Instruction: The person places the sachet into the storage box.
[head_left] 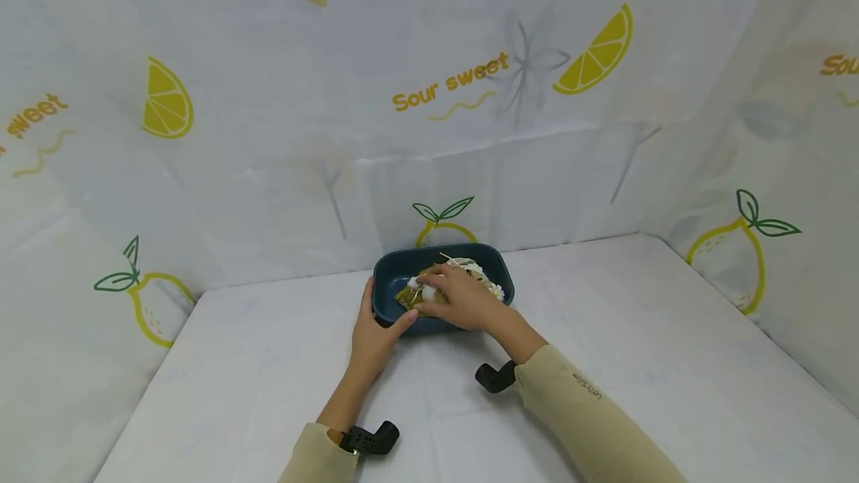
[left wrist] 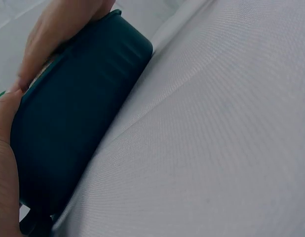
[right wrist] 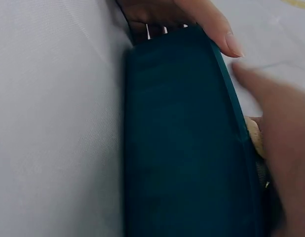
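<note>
A dark teal rectangular tub (head_left: 387, 274) stands on the white-covered table near the back wall. My left hand (head_left: 371, 338) grips its near left corner, fingers along the outer left wall and thumb at the front rim. Inside the tub lie a yellow-brown patterned piece (head_left: 406, 297) and a clump of white flowers (head_left: 496, 291) with thin stems. My right hand (head_left: 463, 297) reaches over the front rim, holding a soft white piece (head_left: 429, 292) between fingers and thumb. Its palm hides part of the contents. In the right wrist view, the tub's outer wall (right wrist: 182, 128) covers most contents.
A white cloth (head_left: 624, 319) covers the table and meets a printed backdrop (head_left: 268, 133) behind the tub. A black wrist camera (head_left: 495, 377) juts out below the right hand, and another wrist camera (head_left: 376, 438) sits on the left wrist.
</note>
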The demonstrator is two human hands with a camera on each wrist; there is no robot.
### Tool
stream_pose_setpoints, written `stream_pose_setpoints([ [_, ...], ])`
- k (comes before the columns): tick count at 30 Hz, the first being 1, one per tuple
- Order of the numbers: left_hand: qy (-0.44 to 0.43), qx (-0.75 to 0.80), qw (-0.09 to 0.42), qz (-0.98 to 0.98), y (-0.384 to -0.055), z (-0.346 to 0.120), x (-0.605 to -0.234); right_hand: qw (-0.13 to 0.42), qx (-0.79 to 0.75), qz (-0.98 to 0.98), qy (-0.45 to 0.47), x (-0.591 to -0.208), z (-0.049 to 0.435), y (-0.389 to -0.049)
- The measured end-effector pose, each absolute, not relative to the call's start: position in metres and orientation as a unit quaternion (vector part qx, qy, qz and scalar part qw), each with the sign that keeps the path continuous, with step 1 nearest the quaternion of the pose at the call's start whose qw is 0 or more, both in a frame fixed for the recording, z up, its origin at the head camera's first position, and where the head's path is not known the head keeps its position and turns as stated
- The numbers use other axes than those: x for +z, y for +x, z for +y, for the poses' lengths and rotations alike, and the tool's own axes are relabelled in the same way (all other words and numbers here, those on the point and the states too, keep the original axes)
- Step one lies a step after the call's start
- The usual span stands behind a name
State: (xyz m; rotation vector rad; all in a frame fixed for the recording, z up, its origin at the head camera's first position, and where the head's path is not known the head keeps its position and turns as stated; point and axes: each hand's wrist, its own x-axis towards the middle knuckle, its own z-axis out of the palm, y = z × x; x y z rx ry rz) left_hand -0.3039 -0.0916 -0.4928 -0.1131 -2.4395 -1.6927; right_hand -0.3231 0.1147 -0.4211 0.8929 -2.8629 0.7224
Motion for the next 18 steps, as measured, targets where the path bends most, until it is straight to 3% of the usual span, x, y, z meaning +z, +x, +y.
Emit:
stream_pose_setpoints([
  [5, -0.037, -0.573, 0.08, -0.815, -0.3021, -0.0896, -0.4935, 0.007, 0.26, -0.92, 0.293, -0.4196, 0.1188, -0.3193],
  [18, -0.037, -0.568, 0.083, -0.818, -0.3025, -0.0913, -0.4925, 0.013, 0.251, -0.929, 0.272, -0.4142, 0.1135, -0.3149],
])
